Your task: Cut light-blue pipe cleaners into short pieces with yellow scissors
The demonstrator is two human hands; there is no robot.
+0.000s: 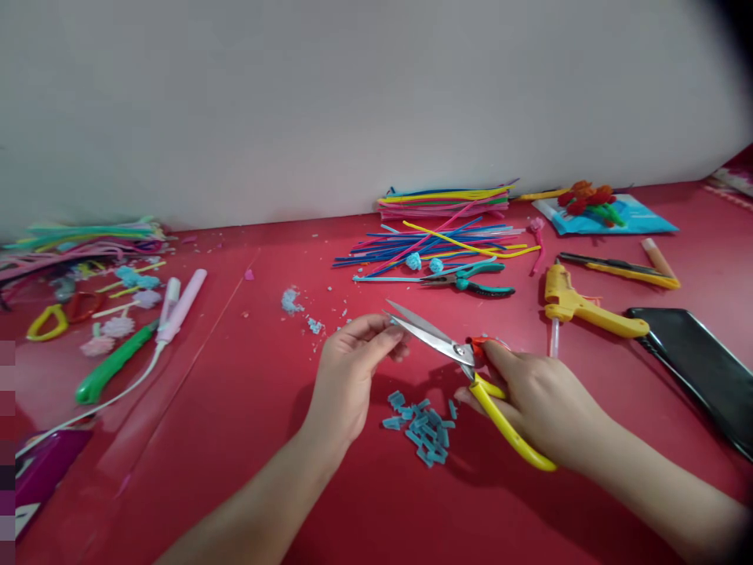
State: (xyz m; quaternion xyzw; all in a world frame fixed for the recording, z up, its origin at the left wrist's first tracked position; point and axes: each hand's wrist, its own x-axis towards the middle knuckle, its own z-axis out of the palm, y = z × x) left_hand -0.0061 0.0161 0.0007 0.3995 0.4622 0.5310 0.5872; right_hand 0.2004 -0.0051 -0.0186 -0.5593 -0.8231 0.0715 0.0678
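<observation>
My right hand (538,396) grips yellow-handled scissors (447,345), blades pointing left and nearly closed. My left hand (353,369) is pinched at the blade tips; what its fingers hold is too small to name. Below the blades, between both hands, lies a small pile of short blue pipe-cleaner pieces (424,428) on the red table (247,439).
Loose coloured pipe cleaners (435,243) and teal pliers (476,281) lie behind. A yellow glue gun (580,302), a utility knife (617,268) and a black phone (700,369) sit right. Left: a green-handled tool (111,365), a pink stick (182,304), more pipe cleaners (82,243).
</observation>
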